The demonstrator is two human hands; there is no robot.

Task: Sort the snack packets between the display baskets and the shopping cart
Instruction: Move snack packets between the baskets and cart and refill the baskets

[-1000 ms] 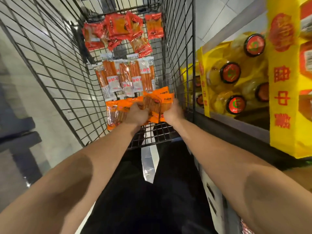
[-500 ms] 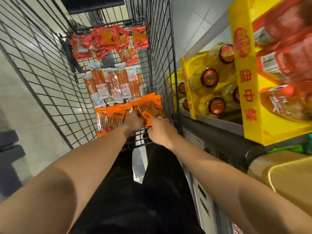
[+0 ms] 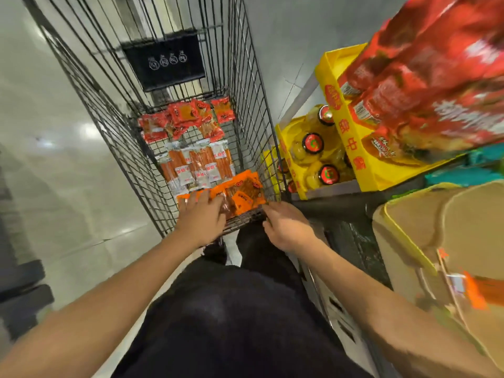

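Shopping cart (image 3: 114,110): black wire, three groups of snack packets lying on its floor in rows.
- Far end: red packets (image 3: 185,118), loosely overlapped, one off to the right by itself.
- Middle: clear sausage-stick packets (image 3: 196,165) with white labels, side by side, long axis running away from the person.
- Near end: orange packets (image 3: 245,192), overlapping pile, tight against the cart's right wall.
- Black sign plate (image 3: 163,61) with four white icons hangs on the far end wall.

Left hand (image 3: 200,216): inside the near end, palm down, fingers straight and spread, resting flat on the left part of the orange pile. No grip on anything.
Right hand (image 3: 289,227): just outside the cart's near right corner, fingers loosely bent, holding nothing. Fingertips close to the wire edge; contact not clear.

Shelf (image 3: 335,189) to the right of the cart:
- Yellow display tray (image 3: 289,148) with yellow jars (image 3: 313,143), red-and-black lids facing out.
- Bigger yellow display box (image 3: 362,170) with red print, holds large red bags (image 3: 425,85); blurred, print unreadable.
- Cardboard box (image 3: 436,230) in front of the shelf, nearest the person; contents not readable, something orange (image 3: 474,293) shows at its lower right edge.
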